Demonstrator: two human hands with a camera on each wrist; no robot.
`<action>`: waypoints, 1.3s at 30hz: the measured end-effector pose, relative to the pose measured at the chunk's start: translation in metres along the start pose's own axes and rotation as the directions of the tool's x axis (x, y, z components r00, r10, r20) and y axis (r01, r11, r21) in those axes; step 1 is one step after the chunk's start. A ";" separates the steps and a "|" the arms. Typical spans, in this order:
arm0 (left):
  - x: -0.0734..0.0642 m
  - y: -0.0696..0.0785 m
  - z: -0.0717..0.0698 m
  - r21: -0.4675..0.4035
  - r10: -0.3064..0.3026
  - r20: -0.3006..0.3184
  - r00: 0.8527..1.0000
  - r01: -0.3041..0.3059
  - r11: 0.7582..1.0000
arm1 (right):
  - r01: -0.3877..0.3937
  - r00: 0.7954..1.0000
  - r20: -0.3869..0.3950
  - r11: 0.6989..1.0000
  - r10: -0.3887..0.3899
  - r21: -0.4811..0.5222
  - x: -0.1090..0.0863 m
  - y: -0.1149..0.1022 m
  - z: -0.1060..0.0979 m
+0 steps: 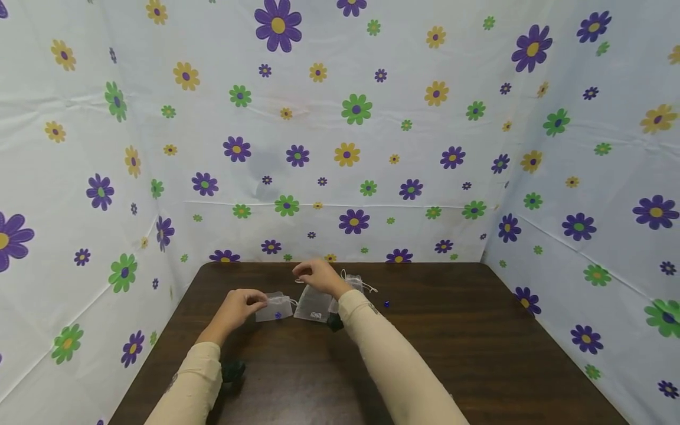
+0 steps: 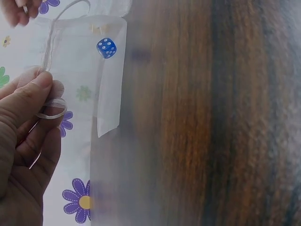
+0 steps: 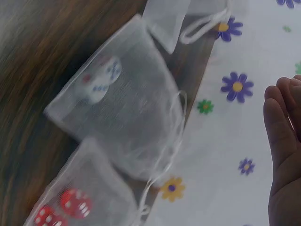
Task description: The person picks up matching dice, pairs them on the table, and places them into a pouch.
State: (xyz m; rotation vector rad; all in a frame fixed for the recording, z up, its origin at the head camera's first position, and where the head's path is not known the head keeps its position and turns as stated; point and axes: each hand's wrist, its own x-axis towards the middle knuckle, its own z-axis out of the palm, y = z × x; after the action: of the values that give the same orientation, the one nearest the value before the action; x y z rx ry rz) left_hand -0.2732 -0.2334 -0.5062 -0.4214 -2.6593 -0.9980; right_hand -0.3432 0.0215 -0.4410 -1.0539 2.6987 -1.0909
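Observation:
On the dark wooden table (image 1: 451,354) my left hand (image 1: 259,302) holds a small sheer white bag (image 1: 274,307) with a blue die (image 2: 106,48) inside. Its thumb and finger (image 2: 35,92) pinch the loop of the bag's drawstring (image 2: 52,109). My right hand (image 1: 300,275) hovers just behind, fingers curled, and seems to pinch a thin white cord. Its fingertips (image 2: 16,12) show at the top of the left wrist view. Below it lies a second sheer bag (image 3: 117,103) with a white die (image 3: 104,80).
A bag with red dice (image 3: 66,209) lies beside the white-die bag, and another sheer bag (image 1: 355,282) lies behind. A loose blue die (image 1: 386,304) sits to the right. Flowered cloth walls (image 1: 345,147) enclose the table on three sides.

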 end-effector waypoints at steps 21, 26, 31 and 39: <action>-0.002 -0.003 0.000 0.011 -0.005 -0.014 1.000 0.006 1.000 | -0.097 0.982 -0.160 0.994 0.104 0.052 -0.056 0.090 -0.039; -0.005 -0.004 -0.001 0.020 0.010 -0.010 1.000 -0.010 1.000 | -0.167 0.963 -0.202 0.984 0.176 0.057 -0.080 0.122 -0.045; -0.004 -0.006 0.001 0.013 0.021 -0.012 1.000 -0.021 1.000 | -0.201 0.949 -0.233 0.977 0.213 0.078 -0.099 0.145 -0.052; -0.004 -0.007 0.003 -0.007 0.008 -0.004 1.000 -0.008 1.000 | -0.231 0.950 -0.204 0.971 0.238 0.057 -0.120 0.157 -0.061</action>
State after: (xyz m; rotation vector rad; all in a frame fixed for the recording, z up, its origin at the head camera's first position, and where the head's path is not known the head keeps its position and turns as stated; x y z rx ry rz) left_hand -0.2724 -0.2372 -0.5137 -0.4303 -2.6493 -1.0050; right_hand -0.3582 0.2130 -0.5179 -0.6208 2.8591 -1.2584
